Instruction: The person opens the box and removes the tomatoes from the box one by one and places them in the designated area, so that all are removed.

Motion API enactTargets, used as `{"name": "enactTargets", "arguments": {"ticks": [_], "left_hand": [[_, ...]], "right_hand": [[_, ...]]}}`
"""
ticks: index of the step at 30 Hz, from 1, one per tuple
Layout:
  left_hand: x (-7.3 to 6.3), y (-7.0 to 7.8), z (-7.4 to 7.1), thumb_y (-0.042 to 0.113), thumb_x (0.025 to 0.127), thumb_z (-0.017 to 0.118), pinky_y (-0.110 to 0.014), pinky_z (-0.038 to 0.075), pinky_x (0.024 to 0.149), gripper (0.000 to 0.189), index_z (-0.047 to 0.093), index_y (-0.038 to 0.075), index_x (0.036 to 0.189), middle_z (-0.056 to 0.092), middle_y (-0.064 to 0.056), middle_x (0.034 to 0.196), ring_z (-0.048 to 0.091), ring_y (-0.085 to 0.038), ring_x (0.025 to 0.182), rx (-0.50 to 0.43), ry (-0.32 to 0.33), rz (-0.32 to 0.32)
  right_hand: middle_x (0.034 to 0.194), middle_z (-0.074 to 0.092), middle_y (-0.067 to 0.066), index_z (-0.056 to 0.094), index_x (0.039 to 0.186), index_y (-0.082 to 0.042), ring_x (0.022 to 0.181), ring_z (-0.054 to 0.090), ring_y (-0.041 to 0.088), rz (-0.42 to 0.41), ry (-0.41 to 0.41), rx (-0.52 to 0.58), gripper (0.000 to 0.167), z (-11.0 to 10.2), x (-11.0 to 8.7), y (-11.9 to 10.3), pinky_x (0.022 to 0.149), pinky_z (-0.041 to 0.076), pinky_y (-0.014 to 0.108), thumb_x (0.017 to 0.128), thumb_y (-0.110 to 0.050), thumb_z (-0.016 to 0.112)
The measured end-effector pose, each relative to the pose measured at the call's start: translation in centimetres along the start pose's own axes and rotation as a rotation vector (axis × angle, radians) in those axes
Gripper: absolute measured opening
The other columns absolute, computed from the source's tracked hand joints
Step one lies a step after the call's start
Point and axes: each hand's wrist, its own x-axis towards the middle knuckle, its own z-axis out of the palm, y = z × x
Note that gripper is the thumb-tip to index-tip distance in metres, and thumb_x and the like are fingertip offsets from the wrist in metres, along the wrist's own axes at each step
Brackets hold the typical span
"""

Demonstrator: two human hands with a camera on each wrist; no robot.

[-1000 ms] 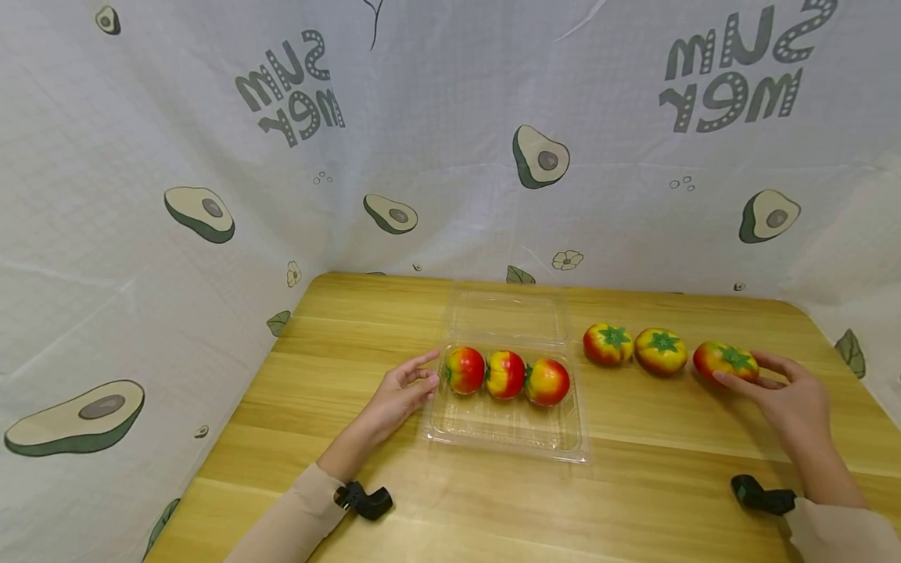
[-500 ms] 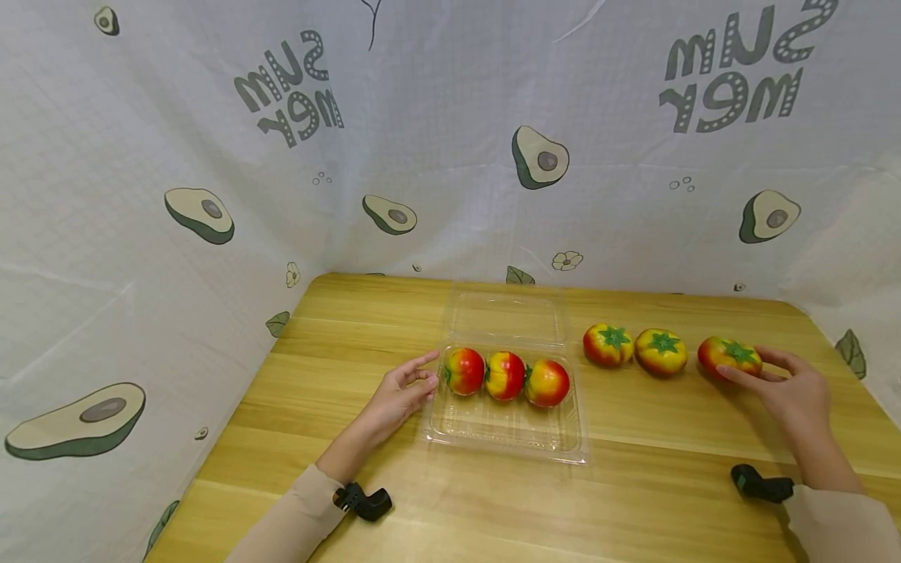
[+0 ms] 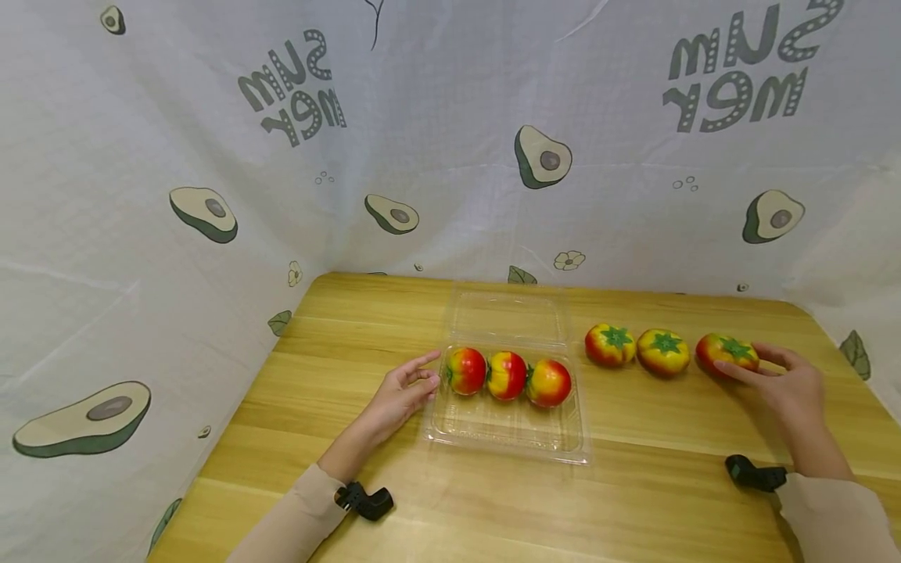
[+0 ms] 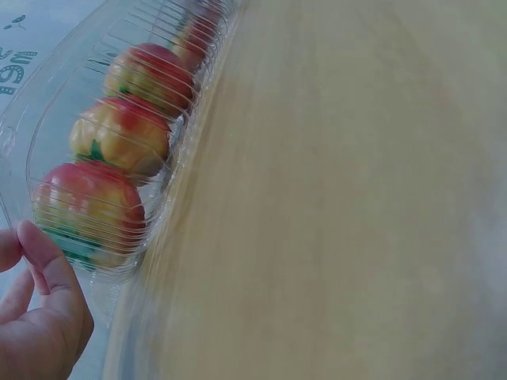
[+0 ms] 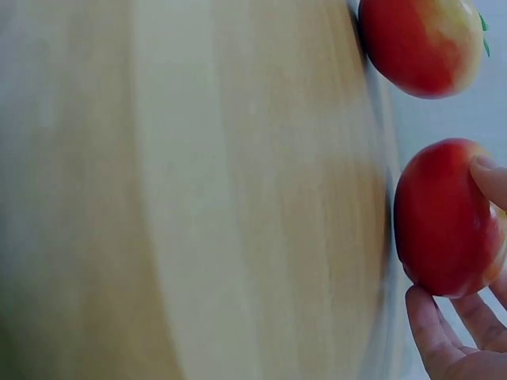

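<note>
In the head view my left hand (image 3: 397, 399) is at the left rim of a clear plastic clamshell container (image 3: 507, 438), which lies with its lid folded back. The left wrist view shows the thumb and fingers (image 4: 49, 257) pinching the container's edge. Three red-and-yellow tomatoes sit in a row inside, the leftmost tomato (image 3: 466, 371) nearest this hand. At the right, my right hand (image 3: 791, 387) grips a tomato (image 3: 725, 356) with a green star-shaped top. Its thumb and fingers lie on opposite sides of that tomato (image 5: 444, 222), which sits at table level.
Two more tomatoes, one beside the container (image 3: 609, 346) and another tomato (image 3: 663, 353) in the middle, stand in line with the gripped one. The wooden table (image 3: 493, 508) ends at a white avocado-print curtain (image 3: 450, 156) behind and at the sides.
My right hand shifted slightly right with its tomato, away from the middle one, then slightly back left. The left hand and the container have stayed in place.
</note>
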Motion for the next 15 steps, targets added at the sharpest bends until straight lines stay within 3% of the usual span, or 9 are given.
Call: {"name": "enactTargets", "arguments": {"ticks": [5,10,15], "left_hand": [[-0.02,0.02,0.03,-0.002,0.099,0.057,-0.017,0.053,0.074,0.053,0.043,0.004,0.15,0.053,-0.008,0.108,0.057,-0.01,0.083,-0.001,-0.01,0.01],[0.03,0.02,-0.05,-0.001,0.099,0.057,-0.017,0.053,0.075,0.053,0.041,0.002,0.15,0.052,-0.008,0.108,0.056,-0.01,0.084,0.001,-0.02,0.009],[-0.01,0.16,0.03,-0.001,0.099,0.058,-0.017,0.053,0.076,0.054,0.042,0.003,0.15,0.053,-0.009,0.109,0.057,-0.01,0.085,0.001,-0.017,0.004]], "right_hand": [[0.119,0.045,0.0,0.056,0.111,-0.039,0.08,0.042,-0.006,0.006,0.0,-0.02,0.039,0.19,0.51,0.09,0.06,0.043,0.004,0.082,-0.043,0.081],[0.107,0.042,-0.019,0.055,0.104,-0.042,0.078,0.044,-0.007,0.008,-0.008,0.036,0.036,0.32,0.78,0.25,0.061,0.045,0.004,0.081,-0.04,0.083],[0.105,0.04,-0.021,0.054,0.099,-0.042,0.077,0.045,-0.006,0.004,-0.011,0.051,0.035,0.4,0.69,0.09,0.061,0.046,0.006,0.081,-0.037,0.083]]}}
